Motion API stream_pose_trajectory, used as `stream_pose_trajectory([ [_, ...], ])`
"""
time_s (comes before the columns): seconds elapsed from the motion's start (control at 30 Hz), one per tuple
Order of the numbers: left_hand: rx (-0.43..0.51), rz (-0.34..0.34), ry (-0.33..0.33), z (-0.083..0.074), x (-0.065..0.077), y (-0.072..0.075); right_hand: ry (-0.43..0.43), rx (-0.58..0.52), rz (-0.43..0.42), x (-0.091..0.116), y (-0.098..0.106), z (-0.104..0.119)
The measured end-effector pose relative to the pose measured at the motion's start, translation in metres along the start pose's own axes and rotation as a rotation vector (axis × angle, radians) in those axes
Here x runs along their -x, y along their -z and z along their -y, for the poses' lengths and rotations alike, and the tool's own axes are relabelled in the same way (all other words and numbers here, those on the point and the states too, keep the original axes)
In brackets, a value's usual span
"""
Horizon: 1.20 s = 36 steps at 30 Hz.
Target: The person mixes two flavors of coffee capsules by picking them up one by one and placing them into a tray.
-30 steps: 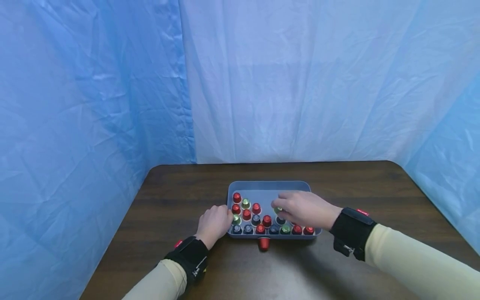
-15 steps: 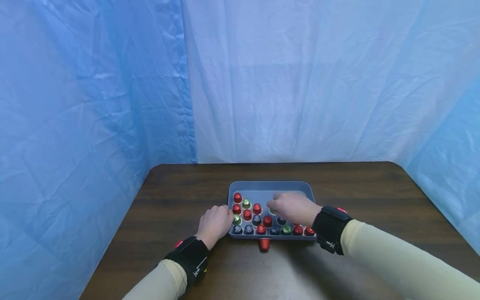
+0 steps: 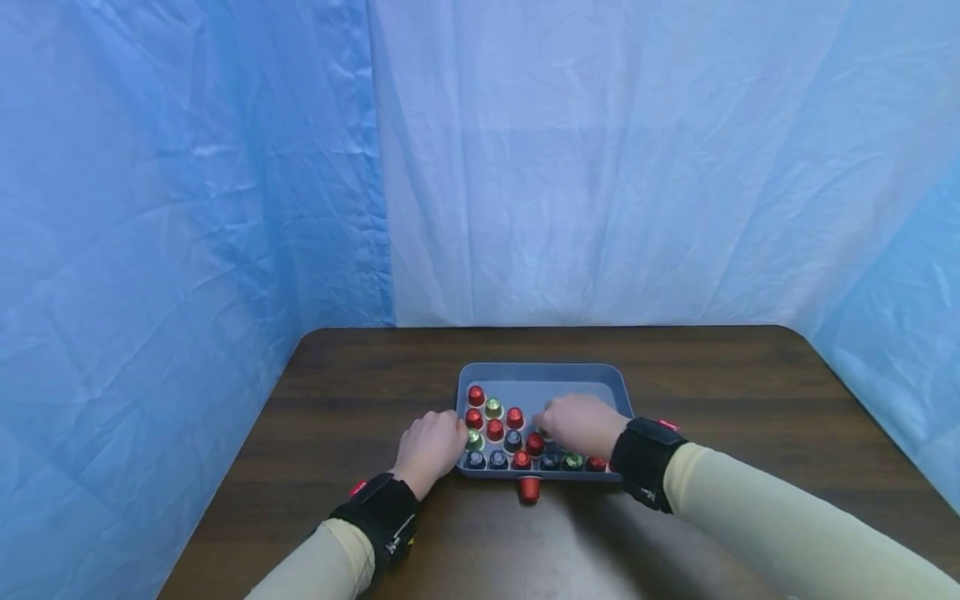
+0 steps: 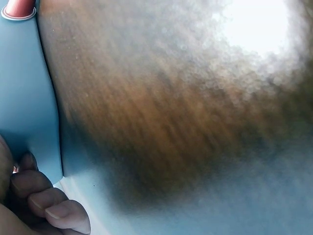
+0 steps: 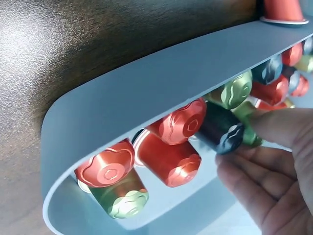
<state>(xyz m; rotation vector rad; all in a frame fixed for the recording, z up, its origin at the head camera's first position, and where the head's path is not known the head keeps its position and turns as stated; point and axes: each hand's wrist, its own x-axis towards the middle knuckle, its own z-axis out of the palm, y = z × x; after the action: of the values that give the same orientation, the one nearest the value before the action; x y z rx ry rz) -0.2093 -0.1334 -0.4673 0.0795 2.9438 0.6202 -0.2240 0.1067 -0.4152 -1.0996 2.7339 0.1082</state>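
A blue-grey tray [image 3: 540, 372] holds several red, green and dark blue coffee capsules standing in rows. My left hand [image 3: 431, 446] grips the tray's left side, its curled fingers [image 4: 39, 188] at the corner in the left wrist view. Over the tray's right half, my right hand [image 3: 581, 423] pinches a green capsule [image 5: 250, 128] between thumb and fingers, low among the others. A dark capsule [image 5: 220, 129] stands right beside it, near the fingertips. The pinched capsule is mostly hidden by the hand in the head view.
One red capsule [image 3: 528, 489] stands on the brown wooden table [image 3: 360, 375], just outside the tray's front wall. Red capsules and a green capsule [image 5: 124, 198] fill the tray's right front corner. Blue curtains [image 3: 525, 167] hang behind and beside the table.
My right hand has moved left and then lower into the tray with the green capsule. My left hand has stayed at the tray's left side.
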Motion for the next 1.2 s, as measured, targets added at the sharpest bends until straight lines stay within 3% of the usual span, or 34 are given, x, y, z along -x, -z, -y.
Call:
stream_pose_trajectory([
  [0.2,-0.015,0.006,-0.005,0.000,0.001,-0.001,-0.011,0.018,-0.004,0.003,-0.003,-0.002],
  [0.5,-0.004,0.015,0.009,-0.002,-0.001,0.001,-0.087,-0.049,-0.035,0.009,0.003,-0.002],
  [0.73,-0.001,0.021,0.019,-0.001,-0.001,0.001,-0.021,-0.023,-0.121,0.014,0.009,0.005],
  [1.0,0.002,0.026,0.011,0.001,0.000,0.001,0.099,0.074,-0.343,0.030,0.011,0.023],
  [1.2,-0.006,0.012,0.002,0.002,0.000,0.001,0.173,0.036,-0.422,0.041,0.005,0.040],
])
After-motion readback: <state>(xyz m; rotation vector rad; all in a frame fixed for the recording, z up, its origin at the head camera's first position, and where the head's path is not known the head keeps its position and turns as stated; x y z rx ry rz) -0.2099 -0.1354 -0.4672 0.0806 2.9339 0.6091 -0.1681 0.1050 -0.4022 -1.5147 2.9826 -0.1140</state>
